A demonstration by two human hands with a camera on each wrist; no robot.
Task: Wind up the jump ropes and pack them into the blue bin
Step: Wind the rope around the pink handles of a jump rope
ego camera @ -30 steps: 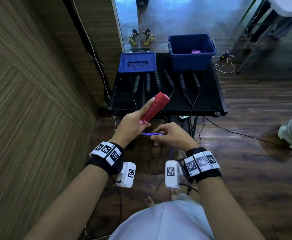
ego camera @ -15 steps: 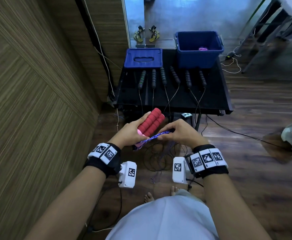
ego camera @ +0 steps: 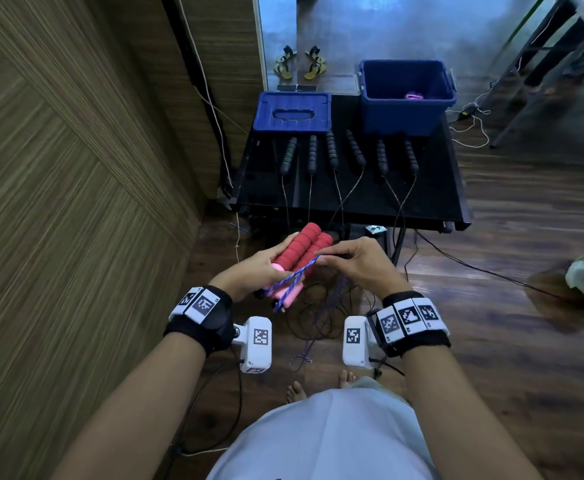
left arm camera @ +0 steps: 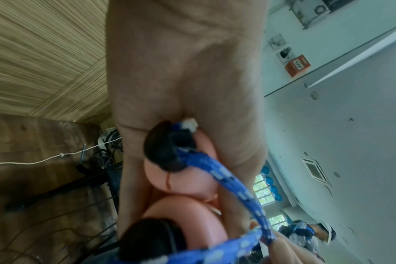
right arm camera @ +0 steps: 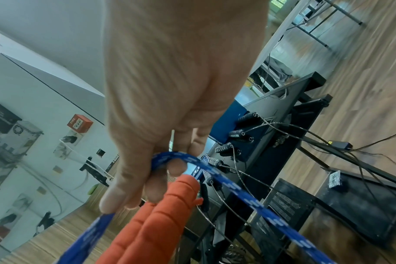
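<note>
before the table (ego camera: 453,188) | left hand (ego camera: 249,271) grips red handles (ego camera: 304,249) | right hand (ego camera: 359,265) apparently pinches blue rope (ego camera: 297,275)

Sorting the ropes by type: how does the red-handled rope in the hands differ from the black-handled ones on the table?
The red-handled rope has a thick blue braided cord; the black-handled ropes have thin dark cords. Its handles are held side by side in the left hand; theirs lie apart in a row on the table, cords trailing off the front edge. All have ribbed foam grips.

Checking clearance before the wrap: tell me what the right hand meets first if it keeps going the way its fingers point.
Probably the red handles held in the left hand; the right hand, pinching the blue rope, points leftward at them, almost touching.
</note>
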